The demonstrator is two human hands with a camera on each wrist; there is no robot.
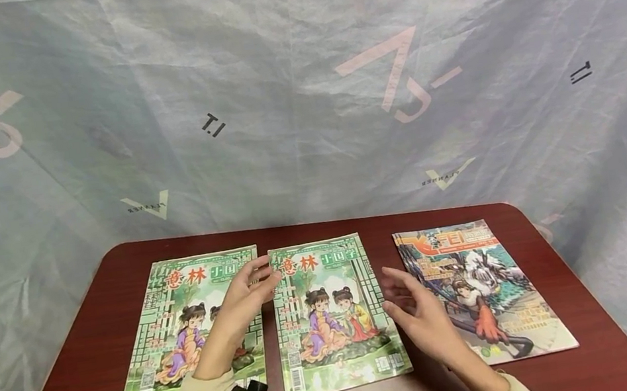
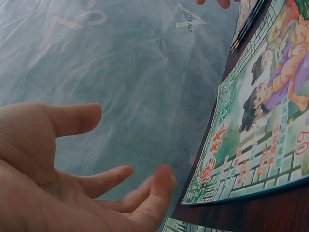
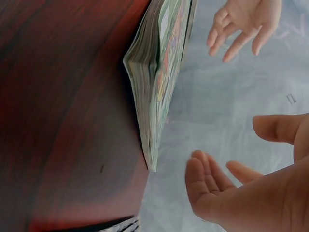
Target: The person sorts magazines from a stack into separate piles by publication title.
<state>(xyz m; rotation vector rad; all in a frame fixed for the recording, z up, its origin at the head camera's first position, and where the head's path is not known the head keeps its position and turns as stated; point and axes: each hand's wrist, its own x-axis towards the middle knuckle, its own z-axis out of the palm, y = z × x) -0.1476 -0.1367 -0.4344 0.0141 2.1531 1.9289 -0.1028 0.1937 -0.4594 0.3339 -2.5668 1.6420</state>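
Observation:
A green-covered magazine (image 1: 331,320) lies flat at the middle of the table, two cartoon children on its cover. My left hand (image 1: 249,291) hovers near its upper left corner, fingers apart and holding nothing. On the other side, my right hand (image 1: 423,317) is held in the air between this magazine and the right-hand stack, its fingers loosely bent around nothing. The left wrist view shows the left palm (image 2: 72,179) facing the green cover (image 2: 260,121) from a distance. In the right wrist view, thick page edges (image 3: 145,96) of a magazine or stack show beside the right hand (image 3: 231,188).
Magazines with the same green cover (image 1: 155,351) lie stacked slightly askew on the left. Another stack, topped by an orange-titled comic magazine (image 1: 483,292), lies on the right. All rest on a dark red table (image 1: 72,363), with a grey printed cloth (image 1: 291,125) hanging behind it.

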